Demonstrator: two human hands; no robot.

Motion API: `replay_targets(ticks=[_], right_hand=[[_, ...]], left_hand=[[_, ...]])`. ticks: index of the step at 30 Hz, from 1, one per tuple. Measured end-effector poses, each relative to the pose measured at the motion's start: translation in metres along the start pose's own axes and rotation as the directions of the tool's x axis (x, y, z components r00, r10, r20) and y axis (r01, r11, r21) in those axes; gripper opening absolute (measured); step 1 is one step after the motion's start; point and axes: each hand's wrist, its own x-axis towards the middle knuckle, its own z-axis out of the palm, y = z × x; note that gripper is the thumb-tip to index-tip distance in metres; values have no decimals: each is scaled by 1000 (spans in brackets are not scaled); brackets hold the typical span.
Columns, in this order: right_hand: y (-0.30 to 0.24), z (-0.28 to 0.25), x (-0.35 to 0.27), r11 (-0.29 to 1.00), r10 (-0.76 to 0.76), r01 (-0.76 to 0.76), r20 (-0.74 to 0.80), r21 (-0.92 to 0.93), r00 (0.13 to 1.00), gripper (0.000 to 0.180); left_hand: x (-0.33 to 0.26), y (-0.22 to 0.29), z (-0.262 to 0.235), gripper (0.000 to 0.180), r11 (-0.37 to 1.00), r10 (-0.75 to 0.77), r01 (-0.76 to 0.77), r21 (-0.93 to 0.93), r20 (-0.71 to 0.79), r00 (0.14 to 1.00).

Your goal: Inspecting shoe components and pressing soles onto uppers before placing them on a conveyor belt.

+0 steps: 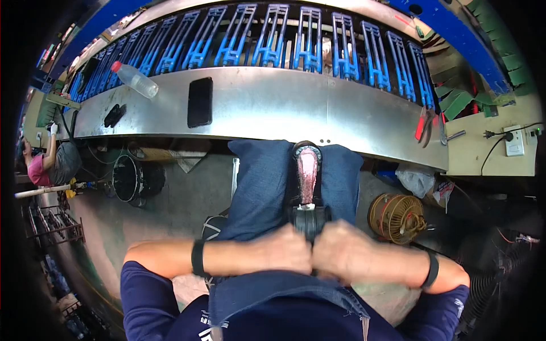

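Note:
Between my knees, over a dark blue apron, stands what looks like a black shoe (307, 170) with a long pinkish face turned up. Its rounded far end reaches the edge of the metal bench. A small white patch shows across its middle, and the near end is black. My left hand (284, 250) is curled into a fist against that near end. Closed beside it, almost touching, is my right hand (341, 250) on the other side. Both hands are slightly smeared by motion, and the fingertips are hidden.
On the metal bench (273, 102) lie a phone (199, 102), a plastic bottle (136, 79), a small black object (115, 115) and red-handled pliers (422, 126). Blue racks (273, 40) line its back. Below are a black bucket (128, 177) and a round fan (396, 218). A person (48, 162) is far left.

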Motion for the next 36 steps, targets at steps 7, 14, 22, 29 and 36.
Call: replay_targets(ticks=[7, 14, 22, 29, 36], right_hand=[[57, 55, -7, 975, -144, 221, -670, 30, 728, 21], [108, 4, 11, 735, 188, 428, -765, 526, 616, 32], [137, -16, 47, 705, 524, 80, -593, 705, 611, 29], [146, -2, 53, 650, 668, -47, -541, 758, 511, 40], [83, 26, 21, 389, 378, 590, -707, 707, 598, 75]], left_hand=[[18, -28, -18, 17, 966, 158, -162, 202, 34, 987], [36, -50, -63, 39, 889, -330, 174, -424, -331, 884], [56, -93, -85, 27, 520, -746, 448, -727, -131, 652], [70, -117, -91, 31, 789, -574, 423, -445, -288, 767], [58, -34, -102, 35, 928, -262, 157, -339, -291, 920]])
